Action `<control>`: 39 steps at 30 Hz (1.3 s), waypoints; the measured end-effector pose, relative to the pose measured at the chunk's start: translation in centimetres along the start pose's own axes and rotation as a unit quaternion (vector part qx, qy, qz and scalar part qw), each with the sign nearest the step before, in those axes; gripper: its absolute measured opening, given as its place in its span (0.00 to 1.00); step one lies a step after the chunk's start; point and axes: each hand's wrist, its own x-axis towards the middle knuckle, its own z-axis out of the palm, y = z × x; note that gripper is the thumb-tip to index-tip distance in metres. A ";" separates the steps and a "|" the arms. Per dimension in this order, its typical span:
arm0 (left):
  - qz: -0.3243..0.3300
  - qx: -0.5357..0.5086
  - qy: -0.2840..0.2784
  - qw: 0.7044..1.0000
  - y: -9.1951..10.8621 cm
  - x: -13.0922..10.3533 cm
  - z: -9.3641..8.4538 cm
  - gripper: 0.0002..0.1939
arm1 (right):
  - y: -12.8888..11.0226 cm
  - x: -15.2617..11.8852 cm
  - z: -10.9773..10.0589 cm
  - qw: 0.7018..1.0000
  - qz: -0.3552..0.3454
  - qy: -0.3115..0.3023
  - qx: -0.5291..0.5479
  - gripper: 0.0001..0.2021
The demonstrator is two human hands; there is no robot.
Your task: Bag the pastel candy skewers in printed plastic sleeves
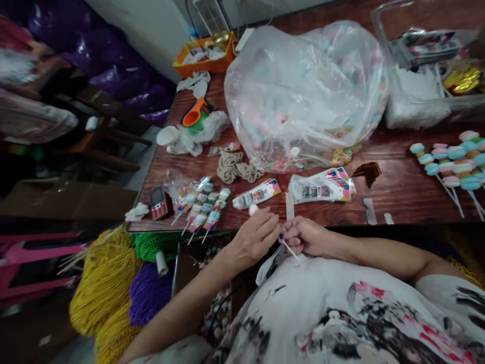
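Observation:
Over the near table edge, my left hand (254,238) is curled round a candy skewer, with a pale candy piece (253,209) showing past its fingers. My right hand (308,236) pinches the lower part, where a white stick (290,249) comes out toward my shirt. Most of the skewer is hidden by the fingers. Just beyond the hands lie a printed wrapper (257,194) and a stack of printed wrappers (321,187). Several wrapped candy skewers (204,206) rest to the left, and unwrapped candy skewers (454,162) lie at the far right.
A large clear bag of candy (303,91) covers the table's middle. Behind are an orange basket (204,63) and a clear bin (420,108). A phone (159,203), a beige cloth (237,167) and an orange scoop (193,116) are on the left. Yellow rope bundles (102,283) hang below.

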 end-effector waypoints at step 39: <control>-0.159 -0.117 0.132 0.971 -0.5 14.1 9.2 0.09 | -1.9 -31.0 -27.2 0.365 -0.104 0.304 -0.874 0.03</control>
